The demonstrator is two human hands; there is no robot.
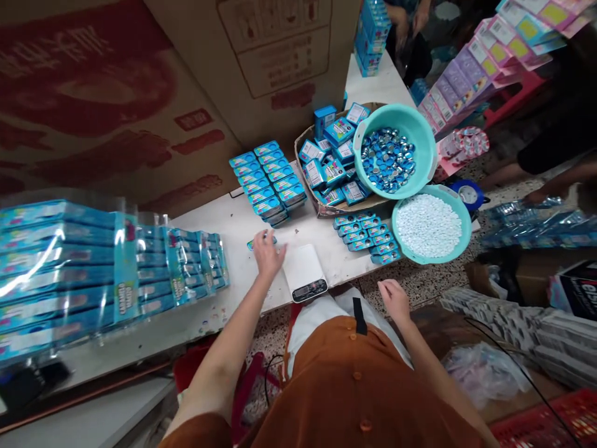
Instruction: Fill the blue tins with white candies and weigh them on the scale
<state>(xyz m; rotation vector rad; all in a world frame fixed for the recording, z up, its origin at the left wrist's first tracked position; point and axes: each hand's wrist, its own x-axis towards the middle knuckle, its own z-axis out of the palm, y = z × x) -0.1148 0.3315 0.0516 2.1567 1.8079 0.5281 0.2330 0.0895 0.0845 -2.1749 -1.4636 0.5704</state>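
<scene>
My left hand (pixel 269 254) is over the white table with its thumb and fingers apart. Under its fingertips lies a small blue flat pack (pixel 250 244), partly covered by the hand. Just right of that hand sits a white digital scale (pixel 303 267) with a dark display panel and a bare top. My right hand (pixel 395 300) hangs in front of the table edge, near my lap, with fingers curled together; whether anything is inside them is hidden. Beyond the scale, blue packs (pixel 268 177) stand stacked in two columns. More small blue packs (pixel 366 235) lie in rows to the right.
A turquoise basin (pixel 426 143) holds blue and silver caps; another basin (pixel 461 242) holds white pellets. A cardboard tray (pixel 321 208) is full of blue boxes. Wrapped blue boxes (pixel 93 267) line the left. A large carton (pixel 196 81) stands behind. Other people sit at the right.
</scene>
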